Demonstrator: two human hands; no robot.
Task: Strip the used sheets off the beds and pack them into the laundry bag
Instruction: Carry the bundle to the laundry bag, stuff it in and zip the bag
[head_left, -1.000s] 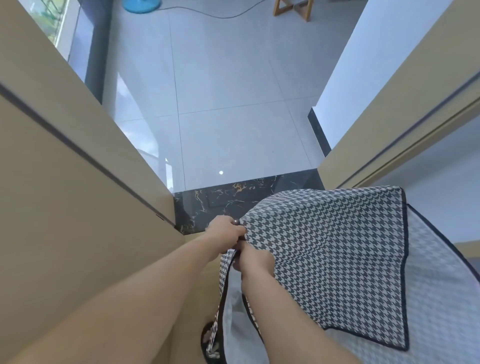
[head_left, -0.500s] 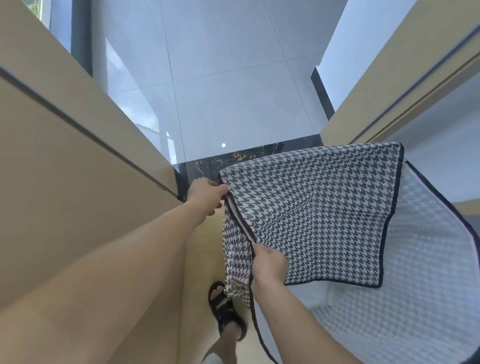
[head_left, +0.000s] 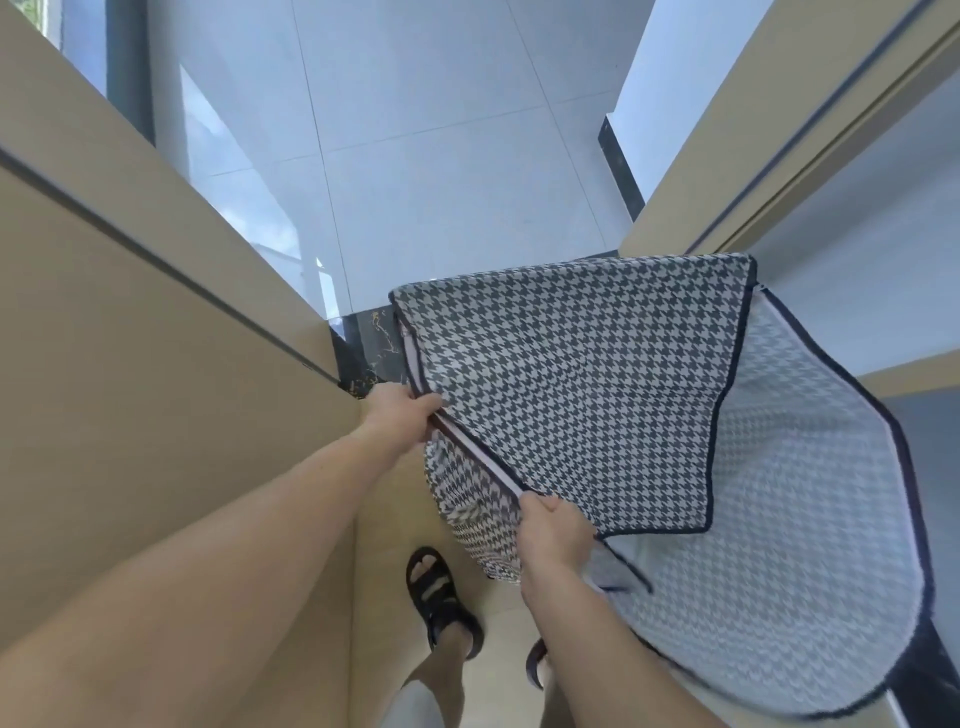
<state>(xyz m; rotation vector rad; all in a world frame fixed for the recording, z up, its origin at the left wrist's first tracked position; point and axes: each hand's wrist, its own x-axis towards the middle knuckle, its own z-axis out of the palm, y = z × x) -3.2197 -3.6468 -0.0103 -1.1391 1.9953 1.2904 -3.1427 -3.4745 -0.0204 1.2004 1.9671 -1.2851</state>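
Hard to read, noted first:
- The near side of the laundry bag (head_left: 597, 389) is covered by my right forearm.
- The inside shows only pale cloth with a faint check, ringed by a dark bound rim. I cannot tell whether anything lies in it.
- A dark patch sits below the rim at lower right. I can't make out what it is.
- My second foot is almost wholly hidden behind the right forearm, with only a sliver showing.
- I cannot tell whether the tan panel (head_left: 156, 364) on my left is a door or a cupboard side.

Bag:
- Houndstooth, dark on white, edged in dark piping.
- It is held up in front of me, off the floor (head_left: 441, 156), between the tan panel and a tan door frame (head_left: 753, 130) on the right.
- A broad dark-checked flap is spread flat on top.
- A pale strip runs along the flap's left edge, from one hand to the other.
- A narrower fold of the same check hangs below that edge.

Hands:
- Left hand (head_left: 400, 418): the grip is closed, thumb and fingers pinching the flap's edge at the far end of the pale strip.
- Right hand (head_left: 553, 532): the grip is closed, fingers curled over the same edge nearer to me, by the flap's corner.
- The hands are apart along that edge.

Surroundings:
- Glossy grey tiles lie ahead.
- A black veined threshold (head_left: 366, 348) lies just beyond the left hand.
- One foot in a black sandal (head_left: 439, 597) stands on tan flooring under the bag.
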